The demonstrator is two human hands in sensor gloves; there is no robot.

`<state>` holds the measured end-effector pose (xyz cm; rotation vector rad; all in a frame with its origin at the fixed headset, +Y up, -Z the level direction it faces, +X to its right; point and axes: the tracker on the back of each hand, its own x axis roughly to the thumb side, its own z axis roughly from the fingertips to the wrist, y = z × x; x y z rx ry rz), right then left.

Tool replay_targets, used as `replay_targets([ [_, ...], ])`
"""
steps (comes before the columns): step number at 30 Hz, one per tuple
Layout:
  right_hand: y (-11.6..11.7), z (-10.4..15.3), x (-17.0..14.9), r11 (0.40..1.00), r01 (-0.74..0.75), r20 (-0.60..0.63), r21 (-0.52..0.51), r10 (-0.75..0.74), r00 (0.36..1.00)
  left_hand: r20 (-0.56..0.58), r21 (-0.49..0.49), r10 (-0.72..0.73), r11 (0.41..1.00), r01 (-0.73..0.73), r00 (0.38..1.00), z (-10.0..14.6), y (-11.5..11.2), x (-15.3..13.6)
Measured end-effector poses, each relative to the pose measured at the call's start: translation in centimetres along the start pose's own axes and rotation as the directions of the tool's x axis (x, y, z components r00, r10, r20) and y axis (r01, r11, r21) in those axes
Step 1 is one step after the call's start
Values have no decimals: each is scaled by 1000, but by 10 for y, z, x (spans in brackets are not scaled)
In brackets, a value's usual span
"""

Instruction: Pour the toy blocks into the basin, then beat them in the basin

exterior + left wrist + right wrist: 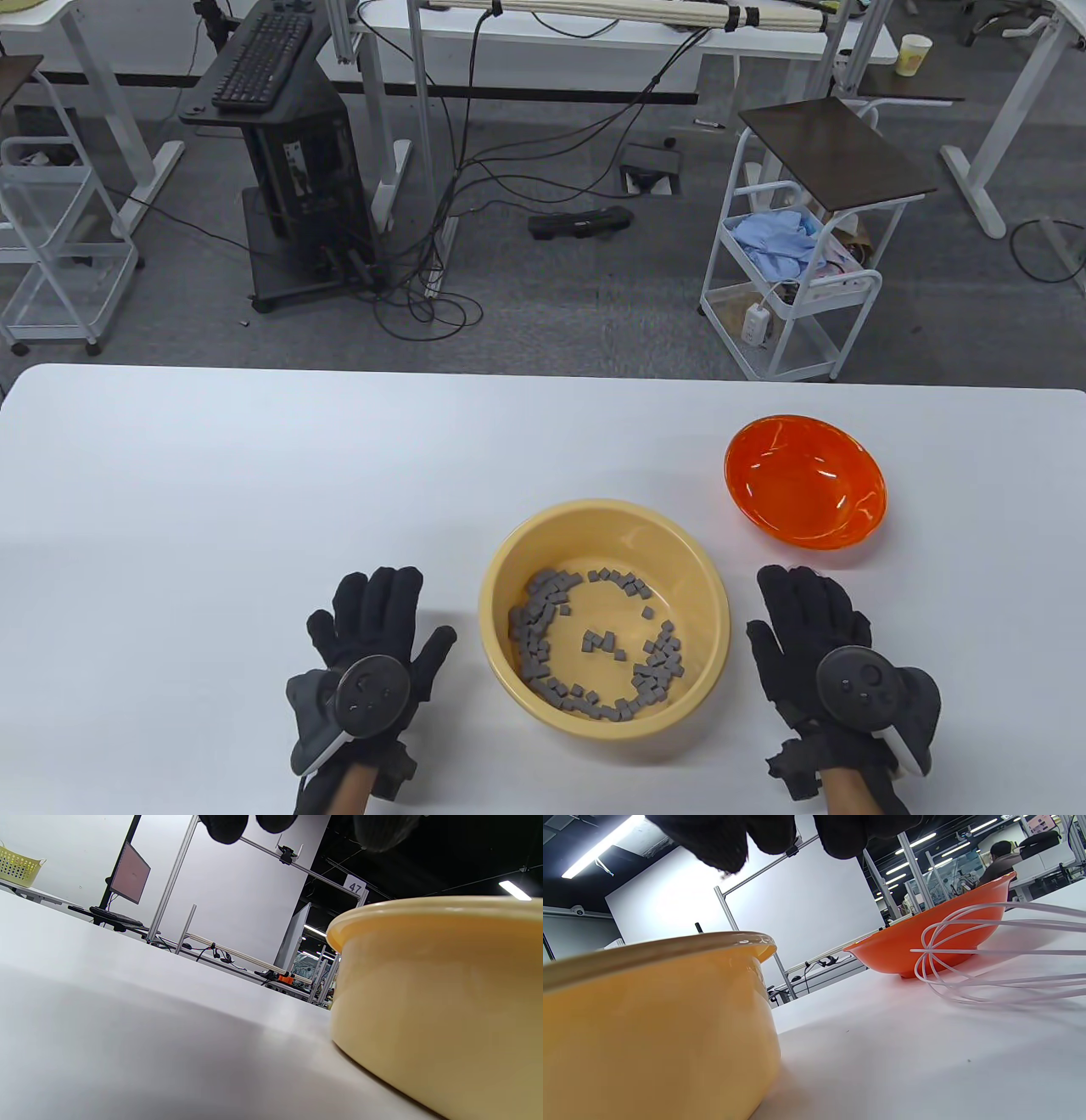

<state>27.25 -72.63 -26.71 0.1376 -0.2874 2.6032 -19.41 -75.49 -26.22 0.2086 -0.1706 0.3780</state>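
Note:
The yellow basin stands near the front middle of the white table. Several small grey toy blocks lie in a loose ring on its bottom. My left hand lies flat on the table left of the basin, fingers straight, holding nothing. On the other side, my right hand rests flat the same way, also empty. The left wrist view shows the basin wall close by. In the right wrist view a white wire whisk lies on the table beside the basin; I cannot make it out in the table view.
An empty orange bowl sits behind my right hand, to the basin's right; the orange bowl also shows just behind the whisk. The table's far edge has a white cart and cables on the floor beyond.

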Motion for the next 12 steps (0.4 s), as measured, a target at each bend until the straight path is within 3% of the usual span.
replay_targets([
  [12,-2,0,-6,1000,7,-20,2,-7,1000,-12,22,29,999,-28,1000,1,2,-1],
])
